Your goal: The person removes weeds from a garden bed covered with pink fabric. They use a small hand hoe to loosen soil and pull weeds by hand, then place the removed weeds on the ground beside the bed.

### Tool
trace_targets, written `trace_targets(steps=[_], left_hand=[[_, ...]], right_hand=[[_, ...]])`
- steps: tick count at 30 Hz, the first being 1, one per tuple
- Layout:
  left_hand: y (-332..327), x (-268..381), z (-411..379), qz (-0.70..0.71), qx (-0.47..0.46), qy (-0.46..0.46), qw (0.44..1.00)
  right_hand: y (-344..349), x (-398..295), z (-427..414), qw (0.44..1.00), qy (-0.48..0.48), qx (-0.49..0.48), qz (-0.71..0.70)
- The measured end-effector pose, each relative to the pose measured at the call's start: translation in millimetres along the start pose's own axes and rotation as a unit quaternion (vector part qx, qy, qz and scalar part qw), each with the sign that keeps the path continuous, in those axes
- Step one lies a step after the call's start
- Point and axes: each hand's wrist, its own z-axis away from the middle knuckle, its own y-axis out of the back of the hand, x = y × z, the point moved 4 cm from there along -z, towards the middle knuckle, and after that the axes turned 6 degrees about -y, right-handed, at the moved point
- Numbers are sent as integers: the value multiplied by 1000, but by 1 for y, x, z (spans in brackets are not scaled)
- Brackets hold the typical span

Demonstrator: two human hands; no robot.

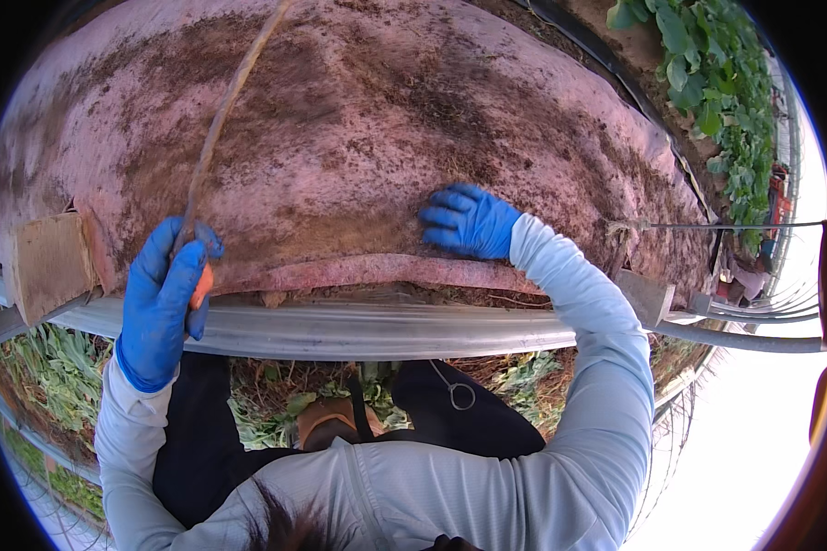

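Observation:
My left hand (162,296), in a blue glove, grips the near end of a long, thin brown rope or stick (213,131); I cannot tell which. It runs up over the dirty pink fabric sheet (379,124) and out at the top. Something orange (201,286) shows against the palm, partly hidden by the fingers. My right hand (468,222), also gloved in blue, lies palm down on the sheet near its close edge, fingers slightly apart and holding nothing. Soil and plant bits are scattered over the sheet.
A pale metal rail (317,330) crosses in front of my legs, below the sheet's edge. Wooden blocks stand left (52,265) and right (644,296). A frayed cord (627,225) meets a thin rod at right. Leafy plants (723,89) grow beyond. Cut greenery (48,379) lies on the ground.

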Motion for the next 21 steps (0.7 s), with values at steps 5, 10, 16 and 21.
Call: trace_targets(steps=[5, 10, 16, 21], left_hand=[[1, 0, 4, 9, -9, 8, 1000], [-4, 3, 2, 8, -5, 9, 1000], [4, -4, 7, 35, 14, 3, 999], [6, -2, 6, 36, 11, -9, 999]], right_hand=[[16, 30, 6, 990, -126, 58, 9], [3, 12, 10, 996, -81, 23, -4], [55, 29, 61, 867, -401, 143, -260], [9, -13, 125, 815, -454, -227, -279]])
